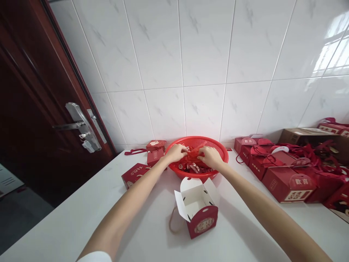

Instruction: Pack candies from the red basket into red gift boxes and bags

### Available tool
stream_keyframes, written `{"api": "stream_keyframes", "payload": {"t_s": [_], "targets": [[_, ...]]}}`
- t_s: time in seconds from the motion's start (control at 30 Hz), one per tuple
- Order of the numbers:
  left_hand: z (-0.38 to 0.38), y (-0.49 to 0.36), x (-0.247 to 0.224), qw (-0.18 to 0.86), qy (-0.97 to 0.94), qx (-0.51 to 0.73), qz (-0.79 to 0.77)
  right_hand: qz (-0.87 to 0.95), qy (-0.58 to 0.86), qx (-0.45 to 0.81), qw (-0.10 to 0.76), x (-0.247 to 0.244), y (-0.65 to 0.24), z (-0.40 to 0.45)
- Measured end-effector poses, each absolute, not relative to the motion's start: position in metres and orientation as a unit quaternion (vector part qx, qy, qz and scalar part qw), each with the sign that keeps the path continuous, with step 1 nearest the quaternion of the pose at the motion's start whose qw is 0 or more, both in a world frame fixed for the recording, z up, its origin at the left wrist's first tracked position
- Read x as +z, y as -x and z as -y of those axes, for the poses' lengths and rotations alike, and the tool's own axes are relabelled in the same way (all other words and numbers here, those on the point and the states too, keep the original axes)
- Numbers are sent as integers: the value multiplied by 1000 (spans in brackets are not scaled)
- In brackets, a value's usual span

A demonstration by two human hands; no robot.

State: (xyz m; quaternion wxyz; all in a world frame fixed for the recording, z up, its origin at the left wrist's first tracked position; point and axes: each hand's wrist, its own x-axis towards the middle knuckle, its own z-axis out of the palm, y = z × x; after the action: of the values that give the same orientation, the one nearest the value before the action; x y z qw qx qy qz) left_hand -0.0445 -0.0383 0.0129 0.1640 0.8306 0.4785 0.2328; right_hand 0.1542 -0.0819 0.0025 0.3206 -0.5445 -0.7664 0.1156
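Note:
Both hands are over a red plastic basket [200,177] near the wall. My left hand [176,153] has its fingers closed on the left side of a thin, see-through red bag [194,155]. Opposite it, my right hand [210,157] pinches the bag's right side. Wrapped candies [194,167] lie in the basket below the bag; part of them is hidden by the hands. In front of the basket, between my forearms, stands a small red gift box [202,222] with its white flaps spread and its white inside showing. A string handle hangs at its left.
Left of the basket are a few closed red boxes [135,174], one partly behind my left forearm. Many red gift boxes [289,182] crowd the right side of the white table [81,222], beside a brown cardboard box [298,136]. A tiled wall and a dark door border the table.

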Motion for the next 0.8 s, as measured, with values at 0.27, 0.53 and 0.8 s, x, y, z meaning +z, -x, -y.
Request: {"api": "stream_keyframes", "payload": {"t_s": [0.27,0.53,0.8], "targets": [[31,55,20,374,-629,509,-452,660,531,219,484,-8,-184,69],[38,44,16,567,-523,526,-357,583,496,285,577,-15,-189,64],[42,34,6,549,-614,353,-445,582,470,280,602,-3,-179,82]]}}
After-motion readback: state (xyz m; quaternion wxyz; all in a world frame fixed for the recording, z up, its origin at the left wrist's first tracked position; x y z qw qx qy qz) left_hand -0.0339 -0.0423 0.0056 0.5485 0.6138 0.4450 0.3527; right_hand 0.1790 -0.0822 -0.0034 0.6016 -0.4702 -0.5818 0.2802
